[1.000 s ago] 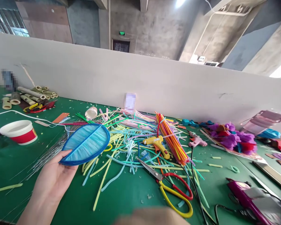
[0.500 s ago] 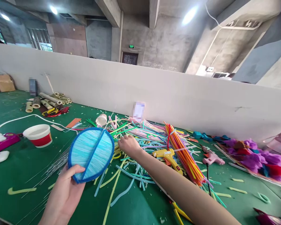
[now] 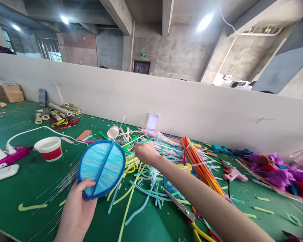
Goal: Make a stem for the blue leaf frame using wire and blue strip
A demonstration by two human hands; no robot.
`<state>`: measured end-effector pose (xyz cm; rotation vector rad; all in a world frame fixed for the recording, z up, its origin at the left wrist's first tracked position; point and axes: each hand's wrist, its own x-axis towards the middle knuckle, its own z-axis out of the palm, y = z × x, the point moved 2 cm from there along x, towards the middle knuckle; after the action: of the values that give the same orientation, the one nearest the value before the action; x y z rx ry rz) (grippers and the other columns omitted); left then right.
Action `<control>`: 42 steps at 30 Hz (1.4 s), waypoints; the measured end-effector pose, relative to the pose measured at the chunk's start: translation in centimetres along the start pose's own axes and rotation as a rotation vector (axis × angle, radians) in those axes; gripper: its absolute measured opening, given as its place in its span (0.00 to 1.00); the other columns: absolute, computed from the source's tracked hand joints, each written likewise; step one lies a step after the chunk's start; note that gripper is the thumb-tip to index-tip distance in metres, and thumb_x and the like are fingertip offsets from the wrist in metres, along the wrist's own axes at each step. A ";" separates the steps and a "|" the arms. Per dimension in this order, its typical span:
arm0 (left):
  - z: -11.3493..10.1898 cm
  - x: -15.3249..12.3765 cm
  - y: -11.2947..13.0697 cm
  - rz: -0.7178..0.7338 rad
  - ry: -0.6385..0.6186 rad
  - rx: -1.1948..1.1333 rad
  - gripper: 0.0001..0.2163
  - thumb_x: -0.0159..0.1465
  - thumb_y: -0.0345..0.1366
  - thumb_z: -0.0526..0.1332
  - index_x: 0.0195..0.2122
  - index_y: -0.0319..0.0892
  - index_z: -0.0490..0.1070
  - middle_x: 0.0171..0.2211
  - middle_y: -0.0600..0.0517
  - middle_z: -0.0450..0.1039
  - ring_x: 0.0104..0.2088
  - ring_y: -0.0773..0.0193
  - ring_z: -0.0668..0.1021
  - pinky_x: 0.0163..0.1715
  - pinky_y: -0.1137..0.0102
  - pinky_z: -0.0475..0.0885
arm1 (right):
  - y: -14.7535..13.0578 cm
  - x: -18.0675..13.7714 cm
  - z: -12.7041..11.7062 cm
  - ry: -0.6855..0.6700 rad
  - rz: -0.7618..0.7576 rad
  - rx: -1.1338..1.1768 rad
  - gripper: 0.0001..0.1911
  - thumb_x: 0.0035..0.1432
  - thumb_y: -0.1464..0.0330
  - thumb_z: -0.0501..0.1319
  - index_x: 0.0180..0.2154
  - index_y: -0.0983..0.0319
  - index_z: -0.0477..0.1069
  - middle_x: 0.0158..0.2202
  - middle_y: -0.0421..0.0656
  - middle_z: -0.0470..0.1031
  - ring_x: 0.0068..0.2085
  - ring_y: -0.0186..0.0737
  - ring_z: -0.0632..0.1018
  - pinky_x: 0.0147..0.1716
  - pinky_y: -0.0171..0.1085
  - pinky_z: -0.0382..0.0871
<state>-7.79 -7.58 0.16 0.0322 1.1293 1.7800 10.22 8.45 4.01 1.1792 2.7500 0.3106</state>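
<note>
My left hand [image 3: 78, 205] grips the lower end of a blue leaf-shaped piece [image 3: 97, 168] between thumb and fingers. The piece has a dark blue fuzzy rim, a midrib and light blue strands filling it; thin wires stick out at its top. Over the heap of coloured pipe cleaners [image 3: 141, 195], my right hand [image 3: 146, 153] is held with its fingers curled closed. What they hold, if anything, is hidden. Scissors [image 3: 181, 208] with yellow and red handles lie below my right forearm, which partly covers a yellow glue gun [image 3: 185, 167].
Left are a red-and-white paper cup [image 3: 49, 149], loose wires [image 3: 68, 176], a magenta power strip [image 3: 12, 158] and bamboo pieces [image 3: 62, 112]. Right are an orange pipe-cleaner bundle [image 3: 199, 164], a pink glue gun [image 3: 233, 172] and purple fuzzy pieces [image 3: 277, 171]. A pale partition [image 3: 217, 111] stands behind.
The whole view has shifted, so things sit slightly farther right and lower. My right forearm covers more of the yellow glue gun, and the scissors' blades now show. My left hand keeps its grip.
</note>
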 end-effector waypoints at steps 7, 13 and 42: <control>-0.4 0.8 -0.1 0.003 0.044 0.003 0.29 0.54 0.18 0.57 0.55 0.48 0.74 0.40 0.50 0.81 0.44 0.55 0.83 0.48 0.57 0.80 | -2.3 0.9 1.1 0.033 0.013 -0.044 0.17 0.67 0.63 0.62 0.55 0.62 0.70 0.54 0.48 0.73 0.49 0.46 0.78 0.47 0.49 0.76; -0.7 1.0 -0.4 -0.068 0.027 0.006 0.27 0.55 0.18 0.58 0.55 0.42 0.74 0.41 0.47 0.81 0.42 0.54 0.83 0.47 0.55 0.80 | -1.5 1.5 0.4 0.057 0.011 -0.097 0.18 0.66 0.62 0.62 0.54 0.63 0.70 0.54 0.48 0.73 0.49 0.46 0.78 0.47 0.49 0.76; 4.6 -6.3 -5.5 -0.236 -0.695 0.260 0.32 0.49 0.28 0.70 0.57 0.51 0.66 0.40 0.52 0.81 0.39 0.55 0.82 0.38 0.65 0.75 | 0.2 -17.0 -5.2 0.561 0.311 1.339 0.21 0.68 0.53 0.53 0.32 0.62 0.69 0.23 0.35 0.61 0.25 0.33 0.61 0.25 0.34 0.53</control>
<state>1.54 -8.73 1.68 0.6018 0.7982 1.2459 20.98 -4.47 9.85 1.9421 3.1327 -1.6674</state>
